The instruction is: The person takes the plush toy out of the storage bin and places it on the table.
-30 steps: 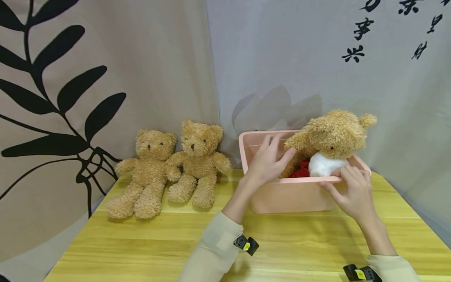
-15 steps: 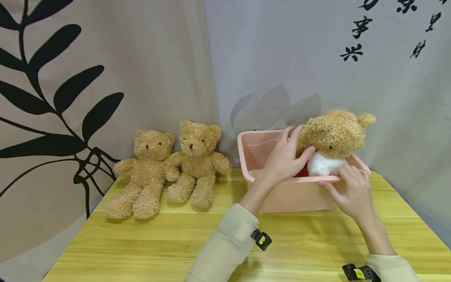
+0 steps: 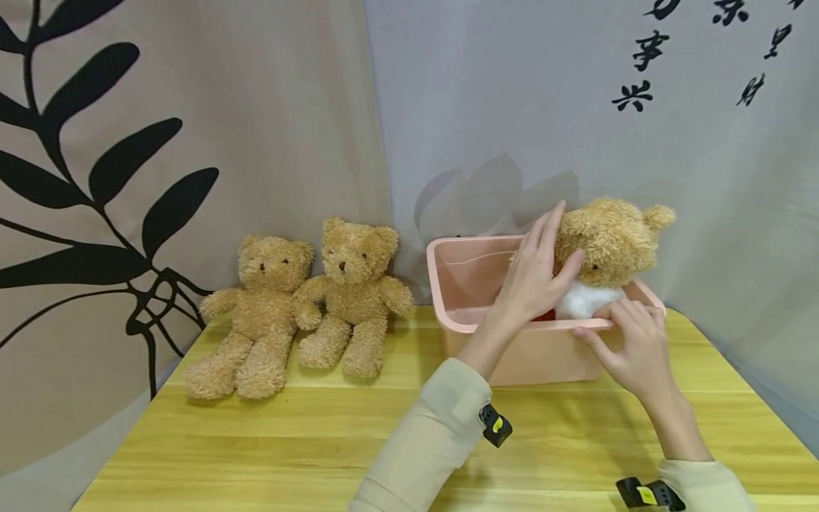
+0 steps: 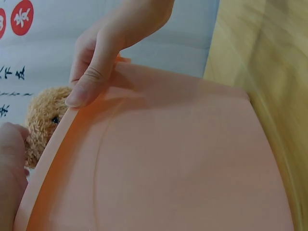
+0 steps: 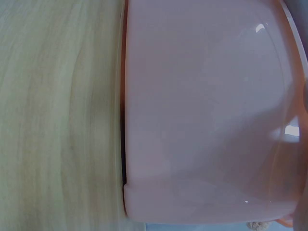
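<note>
A pink plastic bin (image 3: 544,359) stands on the table, and a teddy bear (image 3: 608,238) sits at its right end with its head above the rim. White fabric shows under the bear's chin, with a bit of red beside it. My left hand (image 3: 534,277) rests against the left side of the bear's head, fingers extended upward and thumb near its face; it hides the bear's arm. My right hand (image 3: 640,345) grips the bin's front rim at the right, thumb outside and fingers over the edge. In the left wrist view, its thumb (image 4: 86,86) lies along the rim.
Two more teddy bears, one on the left (image 3: 262,320) and one nearer the bin (image 3: 354,284), sit side by side against the curtain (image 3: 307,128). The wooden table (image 3: 256,455) ends at a slanted edge on the right.
My left hand has moved right, from the bear's arm to its head, and its fingers have straightened upward. More of the bin's left inside shows. The right hand stays on the rim.
</note>
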A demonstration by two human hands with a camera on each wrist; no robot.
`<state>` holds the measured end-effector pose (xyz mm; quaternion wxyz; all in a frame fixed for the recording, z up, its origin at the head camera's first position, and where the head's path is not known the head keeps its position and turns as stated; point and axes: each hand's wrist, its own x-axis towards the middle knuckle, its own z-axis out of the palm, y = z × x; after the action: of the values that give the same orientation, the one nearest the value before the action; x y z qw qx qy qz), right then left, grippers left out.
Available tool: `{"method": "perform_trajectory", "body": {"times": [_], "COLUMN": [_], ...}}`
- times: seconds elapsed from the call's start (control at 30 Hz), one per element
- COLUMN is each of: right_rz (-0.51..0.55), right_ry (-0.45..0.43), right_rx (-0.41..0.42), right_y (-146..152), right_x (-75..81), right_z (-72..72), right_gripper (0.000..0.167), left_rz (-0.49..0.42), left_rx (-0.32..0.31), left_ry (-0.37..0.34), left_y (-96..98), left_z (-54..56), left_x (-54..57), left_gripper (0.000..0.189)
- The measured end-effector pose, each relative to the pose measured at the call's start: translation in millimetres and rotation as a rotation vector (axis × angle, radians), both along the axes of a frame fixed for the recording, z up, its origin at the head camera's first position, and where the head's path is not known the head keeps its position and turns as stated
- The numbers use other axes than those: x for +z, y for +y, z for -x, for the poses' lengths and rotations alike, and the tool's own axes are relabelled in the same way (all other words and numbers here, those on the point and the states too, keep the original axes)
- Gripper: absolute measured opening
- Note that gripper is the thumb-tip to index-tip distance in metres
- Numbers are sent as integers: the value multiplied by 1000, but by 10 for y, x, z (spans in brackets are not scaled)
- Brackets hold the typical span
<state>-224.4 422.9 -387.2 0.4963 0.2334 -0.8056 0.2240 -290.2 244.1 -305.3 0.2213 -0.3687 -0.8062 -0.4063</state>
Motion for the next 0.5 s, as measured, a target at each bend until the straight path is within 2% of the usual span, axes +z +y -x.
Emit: {"method": "perform_trajectory", "body": {"times": [0.1,0.17,0.3,0.5], "right_rz": [-1,-3,-1,6], "right_ry": [-5,-14,-32,-35], "right_rx": [1,7,20,15], "right_y": [-8,-12,-15,-6], "right_x": [12,23,39,23], "right_z": [0,-7,-18,-20], "right_gripper": [66,66,65,65], "left_rz": [-41,-47,-45,-105], "left_rx": [3,20,79,98], "left_ry": [109,153,197,207], "left_y": [10,13,11,-5], "left_z": [23,29,33,39], "left_x": [16,21,22,20], "left_gripper": [57,47,32,18]}}
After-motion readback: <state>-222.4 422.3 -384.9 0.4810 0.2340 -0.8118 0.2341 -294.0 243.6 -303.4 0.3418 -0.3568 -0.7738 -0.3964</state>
